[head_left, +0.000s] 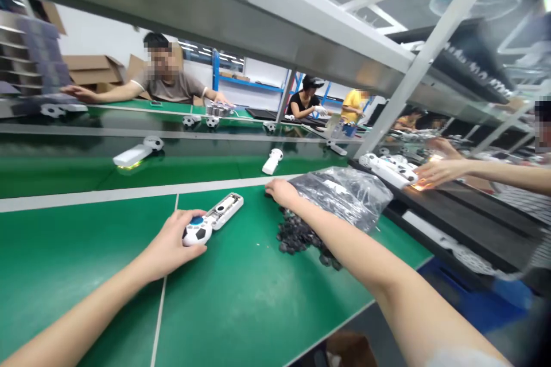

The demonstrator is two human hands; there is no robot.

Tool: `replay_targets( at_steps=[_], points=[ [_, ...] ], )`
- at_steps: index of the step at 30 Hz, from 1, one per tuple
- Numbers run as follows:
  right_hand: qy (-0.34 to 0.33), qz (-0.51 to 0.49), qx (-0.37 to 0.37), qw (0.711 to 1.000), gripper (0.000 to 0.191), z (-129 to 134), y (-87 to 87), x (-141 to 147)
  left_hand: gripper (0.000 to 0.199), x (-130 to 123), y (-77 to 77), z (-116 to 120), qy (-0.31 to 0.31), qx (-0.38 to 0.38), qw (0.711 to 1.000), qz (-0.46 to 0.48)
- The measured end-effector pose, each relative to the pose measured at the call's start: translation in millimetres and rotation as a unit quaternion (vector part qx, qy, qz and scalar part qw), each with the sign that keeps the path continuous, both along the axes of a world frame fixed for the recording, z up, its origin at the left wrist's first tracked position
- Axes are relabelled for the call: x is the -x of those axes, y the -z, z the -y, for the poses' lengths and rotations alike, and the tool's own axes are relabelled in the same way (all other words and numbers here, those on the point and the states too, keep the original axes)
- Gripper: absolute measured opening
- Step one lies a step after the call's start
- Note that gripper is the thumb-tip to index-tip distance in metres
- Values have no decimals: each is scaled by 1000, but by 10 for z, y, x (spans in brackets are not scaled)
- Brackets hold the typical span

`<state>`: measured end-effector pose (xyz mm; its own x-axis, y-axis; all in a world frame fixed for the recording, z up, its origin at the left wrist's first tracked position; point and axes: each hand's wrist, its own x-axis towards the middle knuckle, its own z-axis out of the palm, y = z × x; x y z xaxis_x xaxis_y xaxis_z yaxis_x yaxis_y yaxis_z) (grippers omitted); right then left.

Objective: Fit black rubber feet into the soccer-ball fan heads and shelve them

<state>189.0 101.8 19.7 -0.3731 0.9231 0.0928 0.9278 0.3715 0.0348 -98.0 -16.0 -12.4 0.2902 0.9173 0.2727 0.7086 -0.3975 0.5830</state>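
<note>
My left hand (174, 241) is wrapped round the ball-shaped head of a white handheld device with a black-and-white soccer ball pattern (198, 235). Its handle (226, 210) points away to the right, with its inside exposed. My right hand (282, 192) is at the left edge of a clear plastic bag (344, 195). Those fingers are curled down, and whatever they may hold is hidden. Beneath my right forearm, a pile of small black pieces (295, 233) spills from the bag onto the green table (241, 298).
More soccer-ball devices (133, 155) lie on the green conveyor (206, 166) beyond the table, one of them a white device (272, 161) near my right hand. At right, a co-worker's hands (443, 169) handle devices by a black tray (465, 212). A slanted metal post (422, 63) rises there.
</note>
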Motion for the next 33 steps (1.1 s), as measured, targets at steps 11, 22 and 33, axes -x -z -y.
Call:
replay_targets(
  at_steps=[11, 22, 33],
  points=[
    [-48, 182, -41, 981, 23, 59, 174, 138, 60, 317, -209, 58, 72, 90, 993, 20],
    [-59, 176, -50, 981, 21, 307, 233, 75, 60, 346, -154, -34, 48, 72, 996, 0],
    [-125, -234, 34, 963, 14, 602, -39, 381, 63, 295, -168, -8, 104, 106, 989, 21]
  ],
)
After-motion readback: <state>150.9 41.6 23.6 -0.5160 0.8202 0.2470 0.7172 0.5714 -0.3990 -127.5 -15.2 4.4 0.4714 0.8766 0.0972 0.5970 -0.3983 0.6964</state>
